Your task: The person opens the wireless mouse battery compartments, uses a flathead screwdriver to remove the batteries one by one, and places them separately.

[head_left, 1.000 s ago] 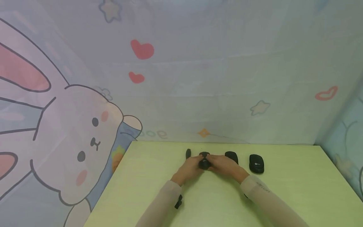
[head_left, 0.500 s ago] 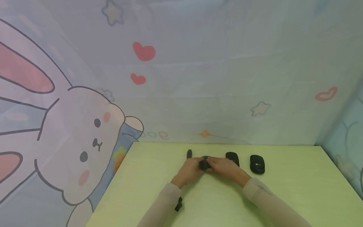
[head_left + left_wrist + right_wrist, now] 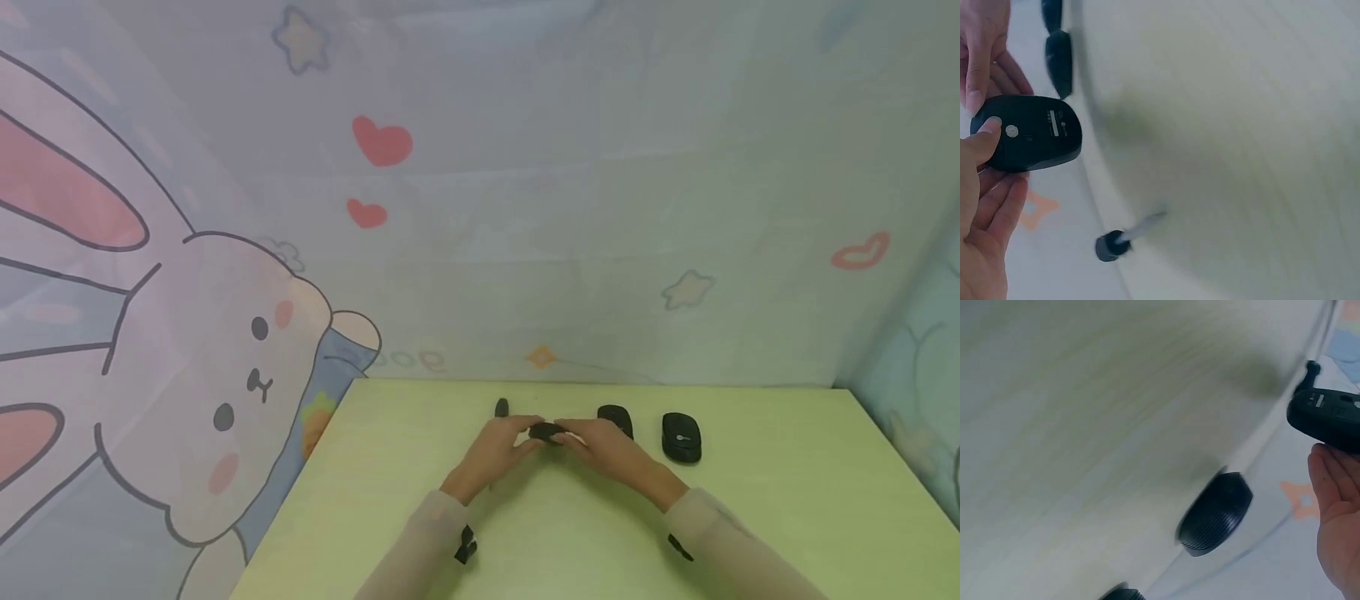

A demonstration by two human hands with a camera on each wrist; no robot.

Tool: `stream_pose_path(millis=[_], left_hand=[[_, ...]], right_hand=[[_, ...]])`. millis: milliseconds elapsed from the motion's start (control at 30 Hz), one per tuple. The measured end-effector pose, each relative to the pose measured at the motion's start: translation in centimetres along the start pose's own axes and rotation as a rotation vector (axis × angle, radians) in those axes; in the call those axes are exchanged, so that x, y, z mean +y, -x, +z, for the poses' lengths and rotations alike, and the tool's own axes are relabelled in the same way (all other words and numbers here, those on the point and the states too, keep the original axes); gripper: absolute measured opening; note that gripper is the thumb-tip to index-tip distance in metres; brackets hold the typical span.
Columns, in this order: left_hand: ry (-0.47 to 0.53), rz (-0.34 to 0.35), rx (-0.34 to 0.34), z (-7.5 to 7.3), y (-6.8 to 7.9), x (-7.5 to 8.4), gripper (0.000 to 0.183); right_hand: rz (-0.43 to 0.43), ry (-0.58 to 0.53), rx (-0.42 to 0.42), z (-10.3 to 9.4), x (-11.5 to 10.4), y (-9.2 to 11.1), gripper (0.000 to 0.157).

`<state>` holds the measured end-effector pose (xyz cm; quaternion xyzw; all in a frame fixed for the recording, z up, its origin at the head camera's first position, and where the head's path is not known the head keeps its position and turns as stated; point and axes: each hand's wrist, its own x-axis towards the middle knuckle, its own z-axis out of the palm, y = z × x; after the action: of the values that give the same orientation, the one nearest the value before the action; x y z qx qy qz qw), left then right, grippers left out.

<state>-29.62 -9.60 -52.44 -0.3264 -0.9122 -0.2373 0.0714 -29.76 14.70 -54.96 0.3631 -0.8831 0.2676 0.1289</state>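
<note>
Between my two hands a black computer mouse is held, seen thin and nearly edge-on in the head view. Its underside, with a label and a small round pale spot, faces the camera in the left wrist view. My left hand pinches one side, thumb on the underside and fingers behind. On the other side my right hand grips the mouse, its thumb near a corner in the left wrist view. A screwdriver with a dark handle and pale shaft lies beyond my left hand, partly hidden by it in the head view.
Two more black mice lie to the right on the pale yellow-green table: a nearer mouse, partly behind my right hand, and a farther mouse. A printed cloth wall rises behind the table's back edge.
The held mouse has turned from showing its top to nearly edge-on in the head view. Both hands have spread slightly around it. The other mice and the screwdriver stay put.
</note>
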Motion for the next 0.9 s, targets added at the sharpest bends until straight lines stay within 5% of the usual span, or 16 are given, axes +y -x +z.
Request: stream_pose_path(millis=[167, 533, 900], left_hand=[[0.029, 0.009, -0.021, -0.7, 0.0, 1.0, 0.042], [0.308, -0.060, -0.011, -1.7, 0.5, 3.4, 0.044], [0.446, -0.118, -0.019, -3.1, 1.2, 4.2, 0.026]], right_hand=[[0.070, -0.147, 0.044, -0.8, -0.8, 0.6, 0.028], [0.353, -0.381, 0.074, -2.7, -3.2, 2.2, 0.035], [0.455, -0.817, -0.108, -4.1, -4.9, 3.7, 0.046]])
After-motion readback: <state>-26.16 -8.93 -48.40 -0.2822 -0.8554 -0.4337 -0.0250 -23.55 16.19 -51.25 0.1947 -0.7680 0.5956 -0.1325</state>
